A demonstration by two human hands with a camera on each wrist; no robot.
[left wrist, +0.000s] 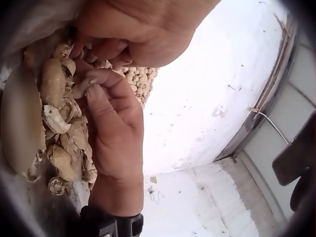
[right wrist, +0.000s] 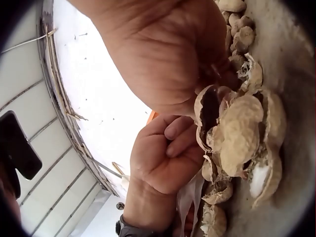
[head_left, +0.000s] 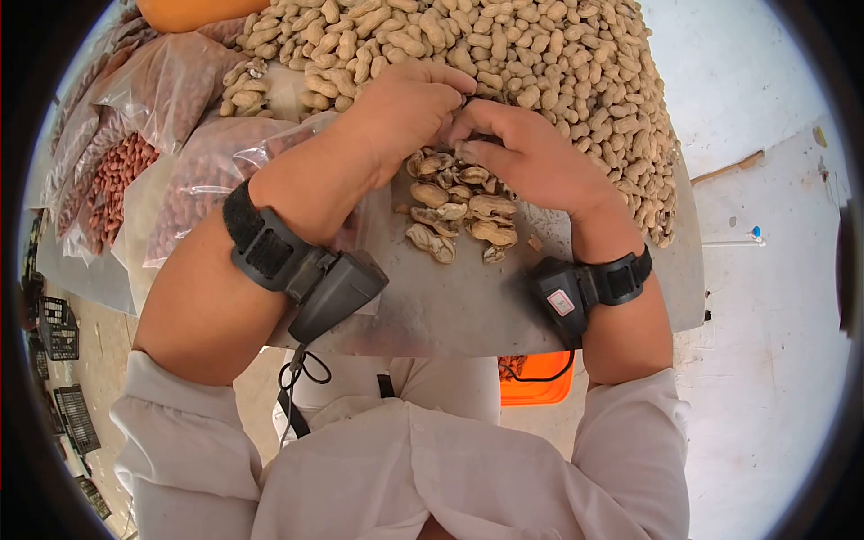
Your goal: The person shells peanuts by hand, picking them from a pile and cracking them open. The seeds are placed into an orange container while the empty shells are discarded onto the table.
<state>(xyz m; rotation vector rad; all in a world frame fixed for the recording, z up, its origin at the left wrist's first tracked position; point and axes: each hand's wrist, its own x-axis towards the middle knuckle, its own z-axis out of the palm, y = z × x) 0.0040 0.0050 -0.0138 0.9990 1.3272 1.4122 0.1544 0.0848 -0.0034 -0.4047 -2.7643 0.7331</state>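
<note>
Peanut shells and pods (head_left: 445, 211) lie in a small heap on the metal table (head_left: 405, 315), just below both hands. My right hand (head_left: 531, 153) pinches a small pale piece (left wrist: 83, 88), perhaps shell, between thumb and forefinger in the left wrist view. Close against it, my left hand (head_left: 405, 112) has its fingers curled, as the right wrist view also shows; whether they hold anything is hidden. Split shells (right wrist: 269, 133) lie around a whole-looking pod (right wrist: 240, 133) beneath my right hand in the right wrist view.
A large pile of unshelled peanuts (head_left: 558, 63) covers the table's far side. Plastic bags of reddish kernels (head_left: 121, 180) stand at the left, below an orange object (head_left: 198, 11). An orange container (head_left: 540, 382) is under the near edge, and dark crates (head_left: 76, 418) stand at lower left.
</note>
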